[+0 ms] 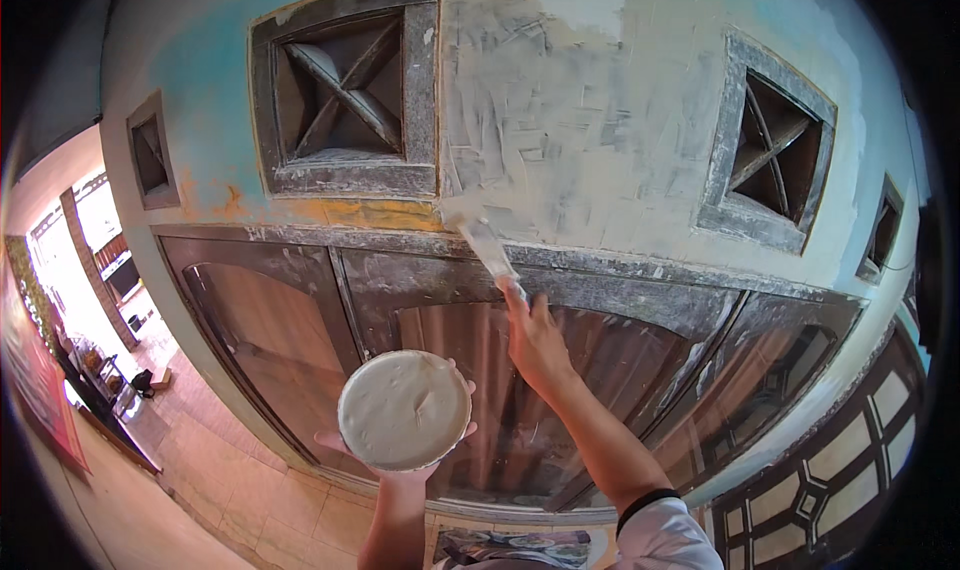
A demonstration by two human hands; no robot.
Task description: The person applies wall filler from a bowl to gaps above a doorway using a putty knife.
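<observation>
Putty knife [490, 254] in the right hand [537, 350], with fingers closed snugly around the handle and much of the grip hidden inside them. Slants up and left to the patchy grey wall [590, 150], just below and right of a corner of a dark square vent frame [424, 90], beside a yellow-orange strip [370, 215]. Blurs slightly at the blade's tip; cannot tell whether touching the surface or just off it.

Round tub [375, 461] on the left hand [400, 480], filled close to the rim with pale putty [395, 410]. Held from below on a spread hand, with palm out of sight and only thumb at left and fingertips at right peeping out. Turned so as to hide most of the side, along with any label there.

Behind, a glazed window [480, 450], partly covered by tub and forearms, muddled by reflections. Far left, a red panel [40, 370], too smeared for reading any lettering. Lower right, a panelled door [845, 460], cut off by the dark lens rim. Bottom edge, a patterned flat item [515, 548], too cropped to identify.
</observation>
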